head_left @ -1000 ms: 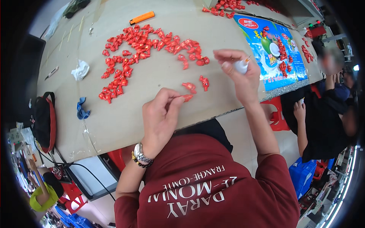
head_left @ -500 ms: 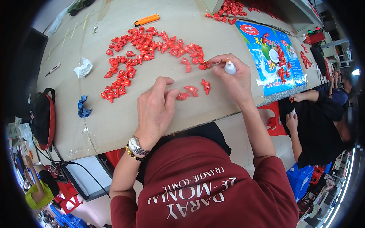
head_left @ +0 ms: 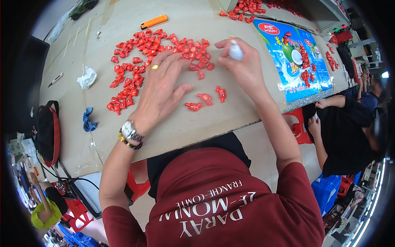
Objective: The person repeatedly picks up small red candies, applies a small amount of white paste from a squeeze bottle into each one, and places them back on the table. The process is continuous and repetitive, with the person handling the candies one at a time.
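Observation:
My left hand [head_left: 160, 86] reaches over the near side of a heap of small red plastic pieces [head_left: 150, 43]. Its fingers are stretched out, and some tips hide against the heap. A small white squeeze bottle [head_left: 235, 51] is held in my right hand [head_left: 245, 68], just right of the heap. Three red pieces lie apart in front of me: one piece [head_left: 194, 106] by my left thumb's side, a middle piece [head_left: 205, 98] and an upright-looking piece [head_left: 221, 94] to the right.
Beyond the heap lies an orange utility knife [head_left: 154, 22]. Crumpled white tissue [head_left: 87, 78], a blue scrap [head_left: 89, 120] and a pen-like tool [head_left: 56, 80] are on the left. A blue printed sheet [head_left: 284, 61] bears more red pieces at right. A co-worker's hand [head_left: 314, 127] shows beyond it.
My left hand has moved away from the leftmost separate piece, forward and left to the heap, its fingers straightening. My right hand has shifted forward and slightly left with the bottle.

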### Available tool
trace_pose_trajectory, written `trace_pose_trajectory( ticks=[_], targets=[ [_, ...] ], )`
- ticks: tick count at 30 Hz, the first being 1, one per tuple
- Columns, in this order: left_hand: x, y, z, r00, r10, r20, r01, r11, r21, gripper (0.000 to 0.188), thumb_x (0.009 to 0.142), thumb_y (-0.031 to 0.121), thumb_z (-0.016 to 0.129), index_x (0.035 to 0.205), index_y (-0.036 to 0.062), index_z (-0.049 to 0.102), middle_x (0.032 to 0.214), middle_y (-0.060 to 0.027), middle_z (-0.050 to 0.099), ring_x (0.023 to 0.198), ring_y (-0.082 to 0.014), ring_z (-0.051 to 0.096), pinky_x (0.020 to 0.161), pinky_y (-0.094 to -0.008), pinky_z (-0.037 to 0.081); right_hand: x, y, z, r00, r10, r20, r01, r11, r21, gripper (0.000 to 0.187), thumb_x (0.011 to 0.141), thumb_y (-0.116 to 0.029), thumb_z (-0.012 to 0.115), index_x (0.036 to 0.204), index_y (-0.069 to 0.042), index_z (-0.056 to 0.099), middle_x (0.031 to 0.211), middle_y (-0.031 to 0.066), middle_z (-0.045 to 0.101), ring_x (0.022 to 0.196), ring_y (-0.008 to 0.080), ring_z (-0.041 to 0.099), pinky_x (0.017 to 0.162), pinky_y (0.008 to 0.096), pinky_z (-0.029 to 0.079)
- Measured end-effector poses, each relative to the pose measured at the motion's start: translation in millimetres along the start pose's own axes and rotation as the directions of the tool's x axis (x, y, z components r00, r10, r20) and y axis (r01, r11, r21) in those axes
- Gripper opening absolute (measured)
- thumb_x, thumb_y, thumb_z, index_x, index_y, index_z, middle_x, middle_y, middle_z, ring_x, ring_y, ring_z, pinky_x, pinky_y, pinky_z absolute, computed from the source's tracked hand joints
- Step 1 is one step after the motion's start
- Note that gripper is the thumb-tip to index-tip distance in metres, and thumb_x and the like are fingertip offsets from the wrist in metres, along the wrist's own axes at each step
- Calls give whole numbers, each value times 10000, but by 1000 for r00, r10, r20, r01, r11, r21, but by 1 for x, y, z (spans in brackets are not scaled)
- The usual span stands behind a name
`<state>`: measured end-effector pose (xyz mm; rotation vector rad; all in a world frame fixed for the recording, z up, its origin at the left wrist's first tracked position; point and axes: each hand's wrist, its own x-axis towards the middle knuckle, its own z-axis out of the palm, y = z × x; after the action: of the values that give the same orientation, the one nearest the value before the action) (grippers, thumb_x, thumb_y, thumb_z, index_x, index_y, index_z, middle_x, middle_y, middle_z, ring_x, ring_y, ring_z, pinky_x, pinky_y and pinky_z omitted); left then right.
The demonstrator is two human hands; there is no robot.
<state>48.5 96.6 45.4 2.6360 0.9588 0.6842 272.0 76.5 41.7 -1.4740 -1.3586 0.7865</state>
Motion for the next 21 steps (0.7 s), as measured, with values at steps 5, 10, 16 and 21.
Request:
trace_pose_trajectory(
  ticks=[5, 10, 16, 21],
  targets=[
    [-22, 34, 5, 989, 74, 125, -61, 993, -101, 687, 720, 374, 719, 1271, 49, 469, 1293, -193, 446, 1196, -366, 415, 987, -441, 360, -50, -7, -10, 987, 57, -148, -17, 965, 262, 193, 734, 118, 597, 806, -47, 526, 996, 113, 625, 851, 160, 614, 735, 269, 492],
    [-4, 48, 22, 979, 104, 175, -107, 994, 10, 523, 732, 345, 707, 1161, 104, 530, 1053, -124, 498, 953, -294, 505, 775, -397, 456, -68, -3, -16, 977, 65, -203, 24, 913, 408, 183, 753, 119, 595, 793, -46, 529, 998, 104, 624, 909, 141, 588, 798, 284, 489],
    [15, 48, 57, 964, 265, 29, -267, 962, 63, 267, 774, 270, 670, 956, 102, 570, 802, -69, 501, 806, -257, 558, 584, -354, 495, -71, -6, -37, 942, 10, -335, 136, 902, 410, 232, 745, 155, 603, 820, -48, 520, 985, 128, 625, 898, 190, 609, 782, 302, 507],
    [49, 61, 76, 960, 280, 31, -281, 959, 37, 219, 776, 271, 667, 877, 96, 581, 778, -70, 539, 805, -261, 578, 533, -355, 504, -73, -3, -47, 917, -36, -397, 224, 871, 438, 216, 764, 132, 627, 829, -46, 523, 985, 152, 622, 852, 209, 620, 700, 292, 512]
  ],
)
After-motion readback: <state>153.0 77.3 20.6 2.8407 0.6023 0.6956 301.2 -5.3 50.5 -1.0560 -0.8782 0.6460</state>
